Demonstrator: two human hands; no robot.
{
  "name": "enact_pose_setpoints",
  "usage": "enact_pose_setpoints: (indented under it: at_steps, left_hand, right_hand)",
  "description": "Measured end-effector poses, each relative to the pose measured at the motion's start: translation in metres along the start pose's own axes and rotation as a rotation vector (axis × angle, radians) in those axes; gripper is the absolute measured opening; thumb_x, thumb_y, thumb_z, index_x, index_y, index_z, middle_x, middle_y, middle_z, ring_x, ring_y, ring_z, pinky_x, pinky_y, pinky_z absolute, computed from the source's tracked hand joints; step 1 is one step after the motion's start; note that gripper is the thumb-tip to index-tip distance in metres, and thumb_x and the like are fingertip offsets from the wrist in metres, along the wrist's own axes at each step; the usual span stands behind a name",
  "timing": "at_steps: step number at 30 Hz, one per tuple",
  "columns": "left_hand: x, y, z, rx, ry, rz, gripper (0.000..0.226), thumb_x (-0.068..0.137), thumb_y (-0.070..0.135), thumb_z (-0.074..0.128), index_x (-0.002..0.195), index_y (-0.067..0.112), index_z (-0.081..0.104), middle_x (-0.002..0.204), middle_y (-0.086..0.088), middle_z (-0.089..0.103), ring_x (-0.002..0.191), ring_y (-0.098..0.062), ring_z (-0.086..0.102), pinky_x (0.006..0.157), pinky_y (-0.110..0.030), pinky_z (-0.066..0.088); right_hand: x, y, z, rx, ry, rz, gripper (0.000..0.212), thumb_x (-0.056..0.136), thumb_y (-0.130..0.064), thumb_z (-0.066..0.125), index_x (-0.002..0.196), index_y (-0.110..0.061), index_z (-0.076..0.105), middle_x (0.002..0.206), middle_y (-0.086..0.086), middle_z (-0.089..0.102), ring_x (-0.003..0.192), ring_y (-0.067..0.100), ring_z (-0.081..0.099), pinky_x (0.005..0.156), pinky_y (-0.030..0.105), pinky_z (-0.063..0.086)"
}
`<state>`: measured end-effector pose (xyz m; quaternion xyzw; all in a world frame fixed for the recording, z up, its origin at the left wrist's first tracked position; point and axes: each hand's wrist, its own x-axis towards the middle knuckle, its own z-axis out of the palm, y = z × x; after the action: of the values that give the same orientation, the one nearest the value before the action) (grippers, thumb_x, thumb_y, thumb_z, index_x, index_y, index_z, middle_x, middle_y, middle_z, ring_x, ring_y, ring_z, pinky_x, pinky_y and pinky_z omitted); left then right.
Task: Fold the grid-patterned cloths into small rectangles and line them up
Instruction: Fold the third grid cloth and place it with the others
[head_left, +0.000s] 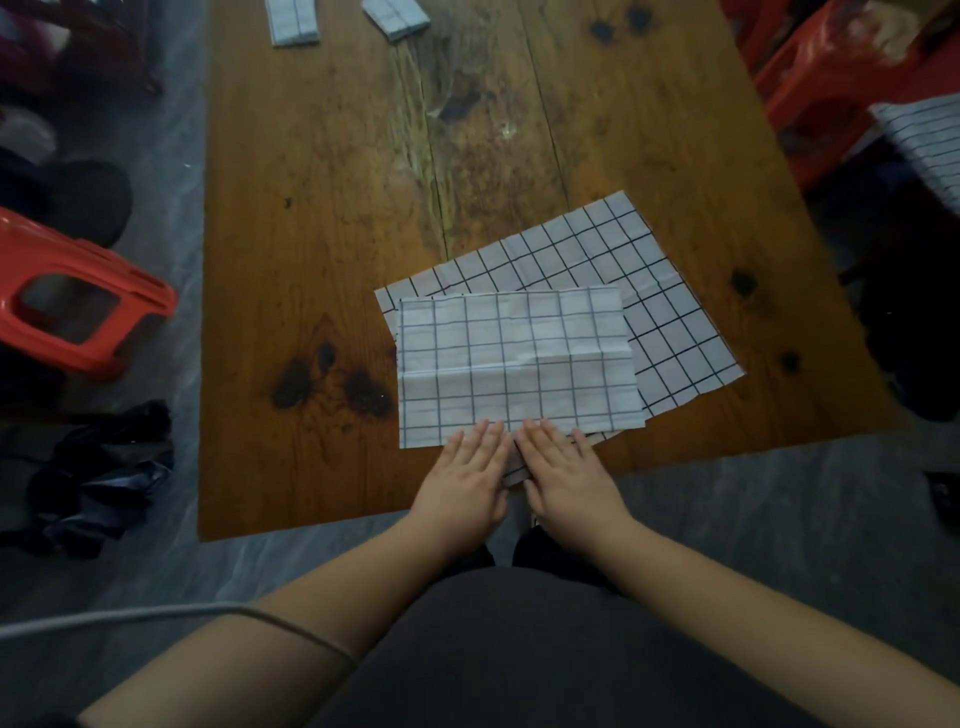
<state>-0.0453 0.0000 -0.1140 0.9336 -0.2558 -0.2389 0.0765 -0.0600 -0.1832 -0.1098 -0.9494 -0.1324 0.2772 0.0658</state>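
A white grid-patterned cloth (514, 364), folded over once, lies near the front edge of the wooden table (322, 260). It rests on a second grid cloth (670, 312) that is spread flat and skewed to the right. My left hand (465, 483) and my right hand (566, 483) lie flat side by side, fingers together, pressing on the near edge of the top cloth. Two folded small rectangles, one at the far left (293, 21) and one beside it (397, 18), sit at the far edge of the table.
Red plastic stools stand at the left (78, 306) and at the back right (831, 88). More grid cloth (924, 140) is piled on the right stool. Dark fabric (98, 483) lies on the grey floor at the left.
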Motion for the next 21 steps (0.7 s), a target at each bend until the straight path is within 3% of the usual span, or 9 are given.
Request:
enact_pose_setpoints:
  at_steps: [3, 8, 12, 14, 16, 19, 21]
  left_hand:
    - [0.001, 0.001, 0.008, 0.014, -0.068, -0.024, 0.071, 0.104, 0.039, 0.031, 0.16, 0.017, -0.006, 0.168, -0.002, -0.011, 0.154, -0.018, -0.015, 0.125, -0.041, -0.01]
    - [-0.016, -0.028, 0.015, -0.025, -0.018, -0.103, 0.066, 0.105, 0.042, 0.025, 0.16, 0.023, -0.006, 0.165, 0.005, -0.014, 0.153, -0.012, -0.016, 0.123, -0.035, -0.013]
    - [-0.041, -0.065, 0.019, -0.011, 0.011, -0.12, 0.069, 0.095, 0.049, 0.013, 0.157, 0.025, -0.004, 0.167, 0.002, -0.004, 0.153, -0.015, -0.01, 0.122, -0.033, -0.009]
    - [-0.05, -0.077, 0.017, -0.013, -0.013, -0.126, 0.071, 0.092, 0.051, 0.008, 0.157, 0.025, -0.004, 0.166, 0.003, -0.006, 0.152, -0.013, -0.011, 0.122, -0.031, -0.009]
    - [-0.053, -0.08, 0.012, -0.012, -0.037, -0.13, 0.075, 0.09, 0.052, 0.003, 0.159, 0.023, 0.0, 0.165, 0.005, -0.006, 0.153, -0.012, -0.008, 0.125, -0.031, -0.006]
    - [-0.049, -0.071, 0.001, -0.021, 0.068, -0.165, 0.066, 0.096, 0.044, 0.028, 0.155, 0.017, 0.036, 0.162, -0.004, 0.033, 0.152, -0.021, 0.024, 0.124, -0.038, 0.014]
    - [-0.041, -0.058, -0.007, -0.041, 0.149, -0.214, 0.053, 0.094, 0.032, 0.052, 0.143, 0.012, 0.052, 0.148, -0.007, 0.051, 0.142, -0.025, 0.04, 0.12, -0.039, 0.026]
  right_hand:
    - [-0.001, 0.002, 0.007, -0.019, -0.021, 0.01, 0.08, 0.085, -0.051, -0.007, 0.16, -0.024, -0.005, 0.168, -0.005, -0.011, 0.154, 0.012, -0.014, 0.124, 0.045, -0.009]
    - [-0.014, 0.028, 0.009, -0.002, -0.008, 0.103, 0.077, 0.087, -0.051, -0.008, 0.16, -0.023, -0.006, 0.166, -0.006, -0.014, 0.153, 0.011, -0.016, 0.125, 0.043, -0.007]
    - [-0.034, 0.061, 0.007, 0.044, -0.01, 0.2, 0.073, 0.089, -0.052, -0.006, 0.157, -0.025, -0.009, 0.163, -0.008, -0.018, 0.152, 0.01, -0.017, 0.126, 0.042, -0.005]
    - [-0.042, 0.074, 0.005, 0.086, 0.032, 0.249, 0.064, 0.101, -0.047, 0.012, 0.16, -0.023, 0.002, 0.167, -0.006, -0.006, 0.154, 0.01, -0.008, 0.126, 0.042, 0.0]
    - [-0.042, 0.081, 0.003, 0.166, 0.14, 0.288, 0.056, 0.105, -0.036, 0.032, 0.158, -0.02, 0.025, 0.167, -0.003, 0.02, 0.154, 0.014, 0.013, 0.126, 0.043, 0.01]
    - [-0.027, 0.082, -0.008, 0.308, 0.303, 0.391, 0.034, 0.102, -0.03, 0.046, 0.132, -0.021, 0.057, 0.136, -0.001, 0.056, 0.13, 0.02, 0.048, 0.108, 0.045, 0.038]
    - [-0.013, 0.079, -0.019, 0.428, 0.353, 0.494, 0.024, 0.099, -0.025, 0.052, 0.121, -0.019, 0.058, 0.122, 0.0, 0.057, 0.116, 0.019, 0.052, 0.098, 0.043, 0.046]
